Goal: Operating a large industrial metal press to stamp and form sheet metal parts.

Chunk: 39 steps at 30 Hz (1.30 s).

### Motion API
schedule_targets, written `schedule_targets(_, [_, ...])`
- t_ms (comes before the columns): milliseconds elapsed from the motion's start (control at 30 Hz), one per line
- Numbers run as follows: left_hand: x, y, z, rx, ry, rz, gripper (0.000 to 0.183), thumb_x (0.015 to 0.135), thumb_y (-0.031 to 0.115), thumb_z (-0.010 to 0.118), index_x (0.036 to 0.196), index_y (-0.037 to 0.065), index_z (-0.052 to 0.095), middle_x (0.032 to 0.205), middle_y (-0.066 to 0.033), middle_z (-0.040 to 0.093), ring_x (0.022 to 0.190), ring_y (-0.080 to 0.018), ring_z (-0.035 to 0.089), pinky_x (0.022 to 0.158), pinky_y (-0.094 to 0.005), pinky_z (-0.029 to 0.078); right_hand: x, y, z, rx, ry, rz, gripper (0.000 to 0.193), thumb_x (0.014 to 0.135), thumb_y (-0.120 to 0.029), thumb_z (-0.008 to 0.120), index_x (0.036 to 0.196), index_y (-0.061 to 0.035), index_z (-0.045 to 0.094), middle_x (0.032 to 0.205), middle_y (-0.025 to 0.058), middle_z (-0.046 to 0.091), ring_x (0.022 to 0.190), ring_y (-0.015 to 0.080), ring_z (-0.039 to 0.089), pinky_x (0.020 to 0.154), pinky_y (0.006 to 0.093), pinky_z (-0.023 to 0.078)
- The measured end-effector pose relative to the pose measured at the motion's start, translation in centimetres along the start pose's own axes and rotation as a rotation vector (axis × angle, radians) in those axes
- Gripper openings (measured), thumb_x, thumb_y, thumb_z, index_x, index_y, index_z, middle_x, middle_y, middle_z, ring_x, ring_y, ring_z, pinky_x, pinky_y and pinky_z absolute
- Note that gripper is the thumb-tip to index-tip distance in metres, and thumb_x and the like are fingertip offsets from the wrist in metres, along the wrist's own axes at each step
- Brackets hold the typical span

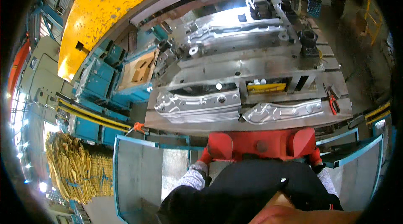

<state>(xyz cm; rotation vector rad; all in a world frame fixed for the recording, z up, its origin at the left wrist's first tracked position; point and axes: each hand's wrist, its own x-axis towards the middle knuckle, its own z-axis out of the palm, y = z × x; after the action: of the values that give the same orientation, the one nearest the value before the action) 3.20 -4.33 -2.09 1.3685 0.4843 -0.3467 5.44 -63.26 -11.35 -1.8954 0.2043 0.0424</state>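
A red two-hand control box [262, 145] with a rounded guard at each end stands in front of my body. My left hand [205, 157], in a red glove, is at the box's left end. At its right end is my right hand [314, 157], also gloved in red. The guards and sleeves hide the fingers of both hands. Beyond the box, a stack of pressed metal parts [197, 105] lies on the left of the press bed's front edge, and a single pressed metal part [283, 111] lies to its right. Red-handled pliers [333, 103] rest farther right.
A large steel die [235, 54] sits on the press bed, under the yellow press frame [109, 10]. Blue bins [95, 79] and a cardboard-lined crate stand left. Blue-framed carts [138, 169] flank me. A bundle of yellowish strips [69, 165] lies at far left.
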Motion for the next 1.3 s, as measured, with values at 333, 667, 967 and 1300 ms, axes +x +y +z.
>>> schedule_targets(333, [0.7, 1.2, 0.7, 0.011, -0.048, 0.045, 0.043, 0.083, 0.024, 0.061, 0.122, 0.008, 0.05, 0.103, -0.0057, 0.06, 0.082, -0.0164, 0.057, 0.068, -0.0323, 0.048, 1.6, 6.5, -2.1, -0.494, -0.011, -0.086, 0.04, 0.069, -0.039, 0.068, 0.094, -0.0086, 0.062, 0.088, 0.0153, 0.063, 0.075, 0.0297, 0.06, 0.064, 0.0393, 0.048])
schedule_targets(667, [-0.6, 2.0, -0.7, 0.143, -0.026, 0.125, 0.044, 0.084, 0.023, 0.06, 0.123, 0.008, 0.048, 0.104, -0.0057, 0.059, 0.082, -0.0153, 0.057, 0.066, -0.0307, 0.048, -2.2, 3.3, -2.0, 0.507, 0.324, 0.385, 0.038, 0.08, -0.016, 0.061, 0.115, -0.0062, 0.051, 0.088, 0.0076, 0.063, 0.073, 0.0204, 0.061, 0.059, 0.0331, 0.049])
schedule_targets(967, [-0.8, 33.4, 6.8, 0.571, 0.144, 0.813, 0.046, 0.082, 0.007, 0.056, 0.125, -0.002, 0.044, 0.114, -0.0116, 0.056, 0.105, -0.0177, 0.053, 0.091, -0.0283, 0.039, 4.2, -37.0, 0.0, -0.154, 0.078, -0.559, 0.062, 0.076, -0.006, 0.06, 0.133, -0.006, 0.036, 0.111, 0.0168, 0.055, 0.099, 0.0275, 0.055, 0.086, 0.0344, 0.043])
schedule_targets(1300, [17.3, 49.4, 20.9, 1.784, 0.036, 1.364, 0.08, 0.065, 0.036, 0.073, 0.131, 0.006, 0.037, 0.124, -0.0191, 0.045, 0.115, -0.0347, 0.043, 0.094, -0.0421, 0.036, 17.8, -46.1, 9.0, -0.726, 0.259, -0.615, 0.055, 0.074, -0.021, 0.061, 0.125, -0.013, 0.043, 0.099, 0.0169, 0.053, 0.089, 0.0333, 0.055, 0.072, 0.0429, 0.047])
